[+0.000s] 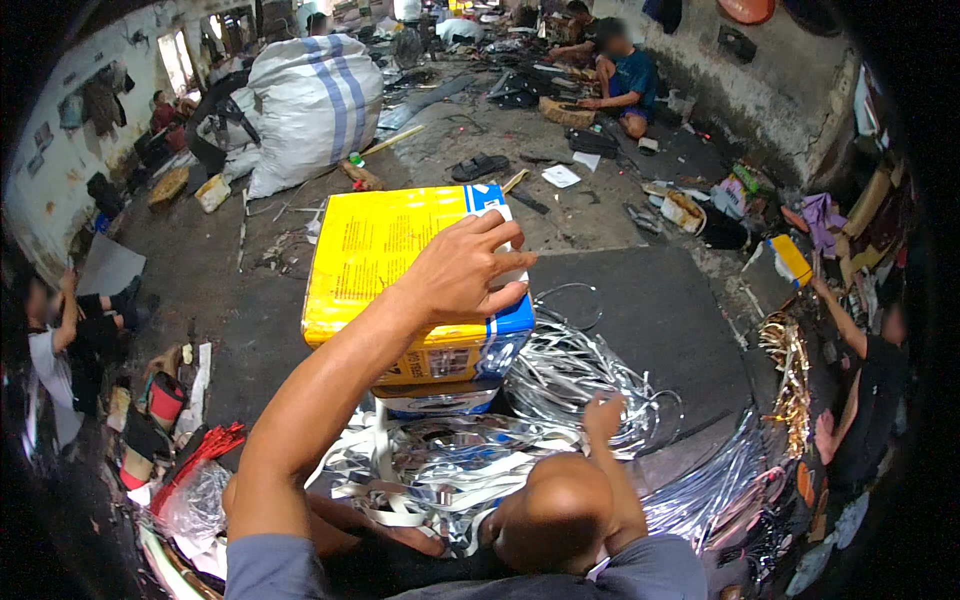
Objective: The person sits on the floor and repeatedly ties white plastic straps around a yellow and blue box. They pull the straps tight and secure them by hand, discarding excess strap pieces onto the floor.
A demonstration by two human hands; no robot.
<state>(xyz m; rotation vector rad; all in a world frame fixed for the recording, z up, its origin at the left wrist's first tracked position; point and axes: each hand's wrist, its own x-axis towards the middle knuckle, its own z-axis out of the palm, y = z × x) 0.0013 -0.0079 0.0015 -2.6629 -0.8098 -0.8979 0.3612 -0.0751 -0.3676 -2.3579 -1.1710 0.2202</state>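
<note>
My left hand (465, 275) lies on top of a yellow and blue cardboard box (385, 265), fingers curled over its right-hand edge, gripping it. The box is tilted and rests on a second blue and white box (440, 400) beneath it. Shiny silver strips (570, 365) lie in a tangled pile on the floor around both boxes. My right hand (603, 412) is lower right, pressed into the silver strips with its fingers hidden. My bent knee (555, 505) is in front of it.
A dark mat (660, 310) lies behind the strips. A big white sack with blue stripes (310, 105) stands at the back left. Other people sit at the back (625, 85), right (870, 390) and left (55, 340). Gold strips (785, 350) and red strips (205, 450) lie nearby.
</note>
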